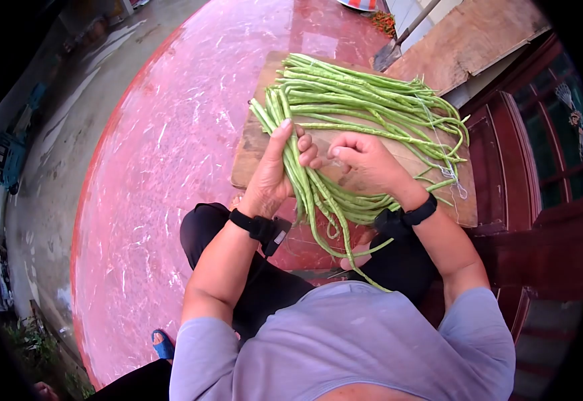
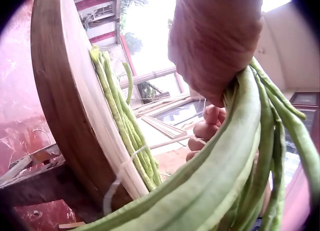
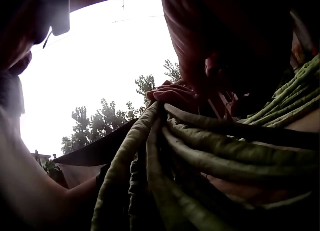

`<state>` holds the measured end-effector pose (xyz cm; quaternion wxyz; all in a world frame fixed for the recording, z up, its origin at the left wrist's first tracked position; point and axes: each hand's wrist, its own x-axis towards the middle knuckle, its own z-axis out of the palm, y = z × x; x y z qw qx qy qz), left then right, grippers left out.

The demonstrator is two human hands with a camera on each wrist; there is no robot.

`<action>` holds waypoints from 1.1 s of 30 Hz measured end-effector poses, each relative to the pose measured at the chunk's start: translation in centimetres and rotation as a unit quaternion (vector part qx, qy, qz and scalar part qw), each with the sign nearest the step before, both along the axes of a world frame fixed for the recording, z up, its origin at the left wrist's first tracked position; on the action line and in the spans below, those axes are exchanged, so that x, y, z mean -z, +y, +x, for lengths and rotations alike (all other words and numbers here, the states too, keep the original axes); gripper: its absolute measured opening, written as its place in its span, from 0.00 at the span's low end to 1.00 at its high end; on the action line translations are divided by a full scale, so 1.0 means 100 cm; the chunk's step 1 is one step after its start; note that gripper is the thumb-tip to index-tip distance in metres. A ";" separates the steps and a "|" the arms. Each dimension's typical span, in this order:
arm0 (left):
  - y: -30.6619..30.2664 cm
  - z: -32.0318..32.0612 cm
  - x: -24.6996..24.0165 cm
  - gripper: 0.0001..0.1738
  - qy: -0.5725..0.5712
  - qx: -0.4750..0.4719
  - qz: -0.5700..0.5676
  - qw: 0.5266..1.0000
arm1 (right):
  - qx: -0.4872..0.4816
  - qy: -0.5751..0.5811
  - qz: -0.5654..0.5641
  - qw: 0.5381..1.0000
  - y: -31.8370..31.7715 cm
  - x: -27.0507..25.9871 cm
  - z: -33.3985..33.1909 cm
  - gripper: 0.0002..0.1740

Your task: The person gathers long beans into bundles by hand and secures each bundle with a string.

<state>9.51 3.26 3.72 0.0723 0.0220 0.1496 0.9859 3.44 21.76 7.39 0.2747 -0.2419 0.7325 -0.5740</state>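
Note:
In the head view my left hand grips a bundle of long green beans near its upper ends, the fingers and thumb curled round it. The beans bend down and to the right, some tips hanging over my lap. Just right of the bundle is my right hand, fingers curled and thumb against the index finger; no held thing can be made out. More long beans lie on a wooden board. Thin pale string lies over their right ends. The left wrist view shows the gripped beans close up.
A plywood sheet and a shovel stand beyond the board. Dark red doors are close on the right. Pink floor spreads to the left; a blue sandal shows at lower left.

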 end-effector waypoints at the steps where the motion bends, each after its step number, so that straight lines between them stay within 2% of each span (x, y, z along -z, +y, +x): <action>1: -0.001 0.000 0.000 0.16 -0.005 -0.003 -0.003 1.000 | 0.008 -0.048 -0.013 0.999 0.005 -0.002 -0.001 0.09; 4: 0.000 0.001 0.002 0.16 -0.004 0.016 -0.012 1.000 | 0.023 -0.044 -0.060 0.997 0.015 -0.004 -0.004 0.13; 7: 0.004 0.002 0.003 0.16 0.017 0.030 0.000 0.999 | -0.008 0.127 0.015 0.992 0.010 -0.004 -0.002 0.14; 10: 0.005 0.003 -0.001 0.16 0.034 0.035 0.026 0.998 | -0.056 0.226 0.046 0.971 -0.005 -0.001 0.008 0.16; 13: 0.004 0.002 -0.001 0.16 0.036 0.025 0.026 0.999 | -0.057 0.041 0.023 0.997 -0.007 0.011 0.002 0.14; 15: 0.002 0.002 0.000 0.16 0.026 0.013 0.012 1.000 | -0.009 -0.012 -0.009 1.000 -0.002 0.008 0.002 0.12; 17: 0.000 0.002 0.001 0.17 0.013 0.006 0.002 1.000 | 0.004 -0.095 -0.075 0.993 0.008 0.007 -0.003 0.11; 19: -0.001 0.001 0.000 0.17 -0.001 0.006 -0.005 1.000 | -0.017 -0.204 -0.176 0.963 0.021 0.004 -0.013 0.10; 20: 0.000 0.002 0.000 0.17 0.002 0.006 -0.021 1.000 | -0.015 -0.218 -0.175 0.960 0.025 0.003 -0.014 0.09; 23: 0.002 0.003 -0.001 0.17 0.001 0.007 -0.051 0.999 | 0.037 -0.017 -0.046 0.998 0.012 -0.020 0.004 0.08; 26: 0.001 0.002 -0.001 0.18 -0.019 0.002 -0.067 0.998 | -0.016 0.038 0.017 0.999 0.014 -0.016 -0.002 0.08; 32: 0.008 -0.001 0.001 0.14 -0.039 -0.007 -0.181 0.983 | 0.028 -0.094 -0.117 0.988 0.006 -0.034 0.004 0.09; 33: 0.008 -0.002 0.002 0.14 -0.033 -0.021 -0.221 0.975 | 0.030 -0.080 -0.126 0.988 0.002 -0.040 0.008 0.08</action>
